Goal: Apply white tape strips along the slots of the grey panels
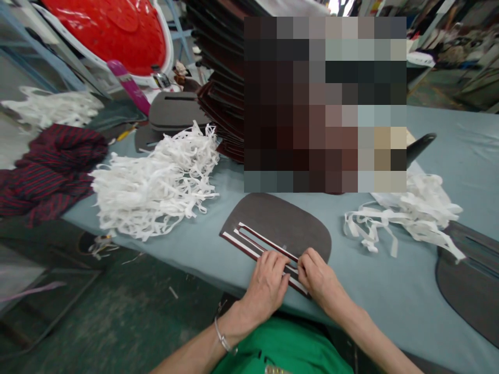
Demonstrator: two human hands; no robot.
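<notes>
Your left hand [265, 288] and right hand [317, 278] sit half-curled, fingers down, on white strips [249, 241] set in the slotted dark foam panel [278, 223], directly under them; you cannot tell if they pinch. The slots angle up-left from your hands. A heap of loose strips [156, 182] lies beyond your left hand on the surface [390, 291].

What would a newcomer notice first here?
The glossy red shell at top left stands out first. A big heap of white strips sprawls left of centre on the table. At front, the left hand and right hand lie on strips set in a slotted dark panel.
</notes>
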